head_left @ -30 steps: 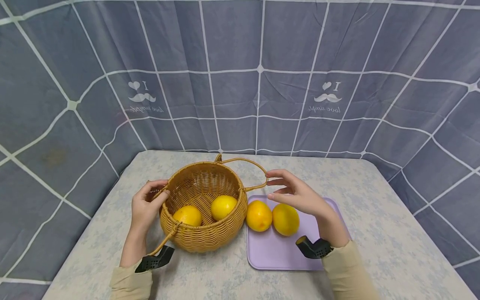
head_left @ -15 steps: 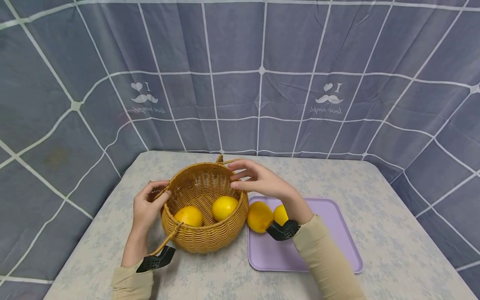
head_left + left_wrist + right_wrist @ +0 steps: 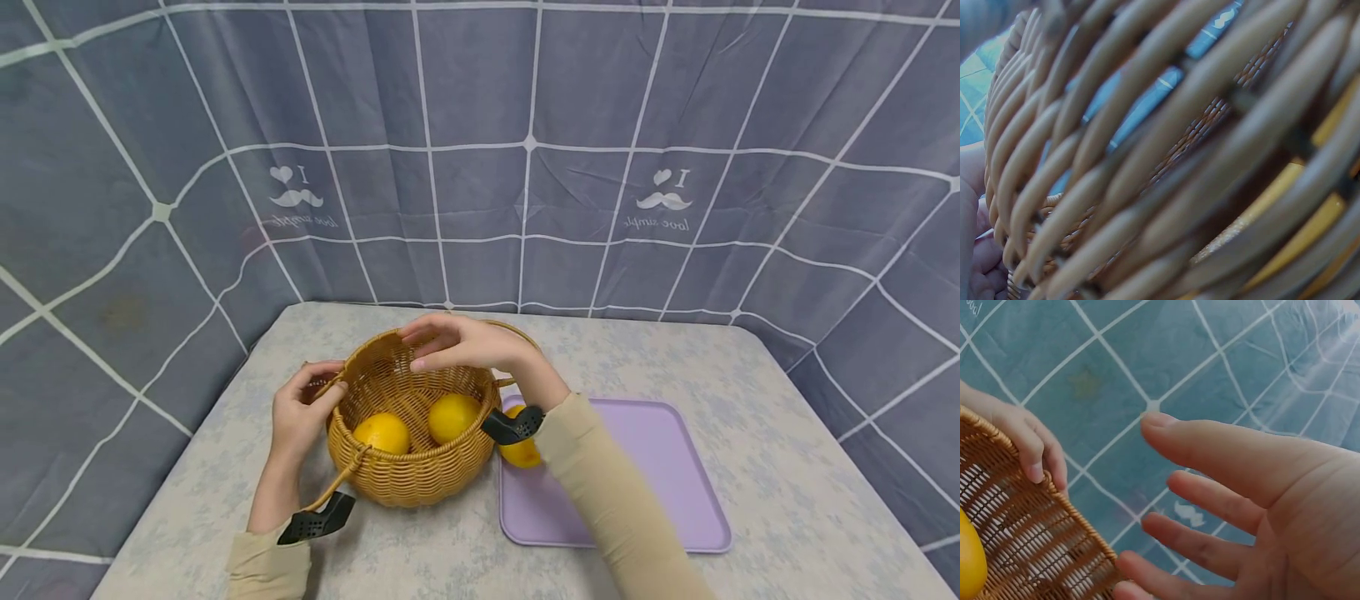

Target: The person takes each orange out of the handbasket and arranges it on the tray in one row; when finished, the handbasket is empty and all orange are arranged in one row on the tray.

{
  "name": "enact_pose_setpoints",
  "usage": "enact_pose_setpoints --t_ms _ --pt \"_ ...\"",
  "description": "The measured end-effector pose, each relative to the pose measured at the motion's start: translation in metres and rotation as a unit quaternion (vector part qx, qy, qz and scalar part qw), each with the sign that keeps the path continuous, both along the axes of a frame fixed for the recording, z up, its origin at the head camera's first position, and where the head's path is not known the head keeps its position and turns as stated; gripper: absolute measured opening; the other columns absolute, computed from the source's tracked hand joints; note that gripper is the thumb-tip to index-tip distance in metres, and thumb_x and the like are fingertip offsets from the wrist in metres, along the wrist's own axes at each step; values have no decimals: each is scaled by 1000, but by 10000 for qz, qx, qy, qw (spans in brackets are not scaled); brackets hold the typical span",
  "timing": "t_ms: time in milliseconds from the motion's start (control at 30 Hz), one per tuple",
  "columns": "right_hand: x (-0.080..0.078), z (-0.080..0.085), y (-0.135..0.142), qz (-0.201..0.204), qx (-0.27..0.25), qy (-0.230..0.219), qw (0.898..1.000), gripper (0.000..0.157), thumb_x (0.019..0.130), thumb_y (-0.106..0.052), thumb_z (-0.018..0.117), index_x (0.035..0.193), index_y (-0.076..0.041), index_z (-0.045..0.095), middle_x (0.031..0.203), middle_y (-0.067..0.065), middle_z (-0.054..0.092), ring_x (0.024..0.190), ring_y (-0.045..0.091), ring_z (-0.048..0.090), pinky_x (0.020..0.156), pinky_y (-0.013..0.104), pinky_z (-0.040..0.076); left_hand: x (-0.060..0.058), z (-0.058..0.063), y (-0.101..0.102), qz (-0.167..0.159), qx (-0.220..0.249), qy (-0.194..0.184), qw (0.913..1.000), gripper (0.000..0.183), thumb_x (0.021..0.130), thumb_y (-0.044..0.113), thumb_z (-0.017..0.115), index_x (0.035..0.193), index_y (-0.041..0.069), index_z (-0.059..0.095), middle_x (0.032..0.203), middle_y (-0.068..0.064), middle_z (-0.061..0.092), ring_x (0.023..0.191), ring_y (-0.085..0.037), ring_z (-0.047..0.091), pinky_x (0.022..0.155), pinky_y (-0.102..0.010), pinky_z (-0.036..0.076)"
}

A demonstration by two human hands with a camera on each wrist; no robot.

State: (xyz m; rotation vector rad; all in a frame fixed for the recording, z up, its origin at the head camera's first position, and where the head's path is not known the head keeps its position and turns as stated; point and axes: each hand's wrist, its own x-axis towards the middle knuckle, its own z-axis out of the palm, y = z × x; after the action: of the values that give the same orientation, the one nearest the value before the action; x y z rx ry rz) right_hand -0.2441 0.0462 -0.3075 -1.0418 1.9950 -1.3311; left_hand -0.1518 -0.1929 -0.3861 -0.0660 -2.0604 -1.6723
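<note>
A round wicker basket [image 3: 420, 483] stands on the table with two yellow-orange fruits inside, one fruit [image 3: 384, 435] at the left and another fruit [image 3: 453, 418] at the right. My left hand [image 3: 298, 417] grips the basket's left rim, thumb inside and fingers outside. Over the back of the basket hovers my right hand [image 3: 472, 343], its fingers spread and holding nothing, as the right wrist view also shows. A further fruit [image 3: 520, 454] lies on the purple tray [image 3: 675, 475], partly covered by my right wrist. Basket weave [image 3: 1147, 137] fills the left wrist view.
One basket handle [image 3: 517, 332] sticks out at the right behind my right wrist; the other handle [image 3: 337, 487] hangs at the front left. A grey-blue checked curtain [image 3: 480, 192] surrounds the back and sides of the patterned table [image 3: 787, 467].
My right hand has moved left from the right-hand handle to over the basket. My right forearm now covers one fruit on the tray. My left hand keeps its grip on the rim.
</note>
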Motion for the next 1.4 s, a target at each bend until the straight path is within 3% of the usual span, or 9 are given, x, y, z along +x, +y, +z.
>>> enact_pose_setpoints --t_ms 233,533,767,967,1167,1400 --pt "-14 -8 -18 471 327 -156 9982 53 87 -14 67 136 -9 47 136 8 47 118 20 52 94 27 45 -1 0 0 15 43 -77 10000 24 84 -9 61 107 -10 63 100 -7 60 86 -7 57 75 -14 48" --pt "-29 -31 -32 654 667 -193 9954 46 87 -17 68 130 -11 55 127 -1 55 119 18 49 93 25 45 0 1 1 69 -67 -100 9999 24 84 -8 61 107 -9 63 101 -12 60 86 -7 57 74 -14 48" --pt "-32 -48 -36 608 668 -302 9955 45 88 -15 66 130 -4 55 132 11 52 125 29 45 90 25 47 0 1 2 -12 6 -60 10000 24 83 -9 61 107 -10 63 100 -11 61 85 -7 58 75 -14 49" --pt "-32 -49 -35 805 954 -275 9918 49 85 -18 70 129 -5 55 132 7 53 124 27 46 93 24 44 0 1 2 46 -78 -81 9999 23 83 -8 62 106 -9 64 100 -9 61 85 -6 58 73 -14 49" --pt "-33 -48 -35 1134 1626 73 9801 54 82 -26 72 131 -13 55 133 2 52 124 17 46 96 23 40 -1 1 2 68 -103 -48 9999 23 83 -8 62 106 -9 64 100 -11 62 86 -8 58 74 -15 48" --pt "-34 -46 -36 1311 1970 163 9715 58 82 -27 72 134 -14 52 133 -5 49 123 8 43 98 23 38 0 2 2 76 -76 -72 9999 23 84 -7 62 106 -9 64 100 -10 62 85 -9 58 73 -15 49"
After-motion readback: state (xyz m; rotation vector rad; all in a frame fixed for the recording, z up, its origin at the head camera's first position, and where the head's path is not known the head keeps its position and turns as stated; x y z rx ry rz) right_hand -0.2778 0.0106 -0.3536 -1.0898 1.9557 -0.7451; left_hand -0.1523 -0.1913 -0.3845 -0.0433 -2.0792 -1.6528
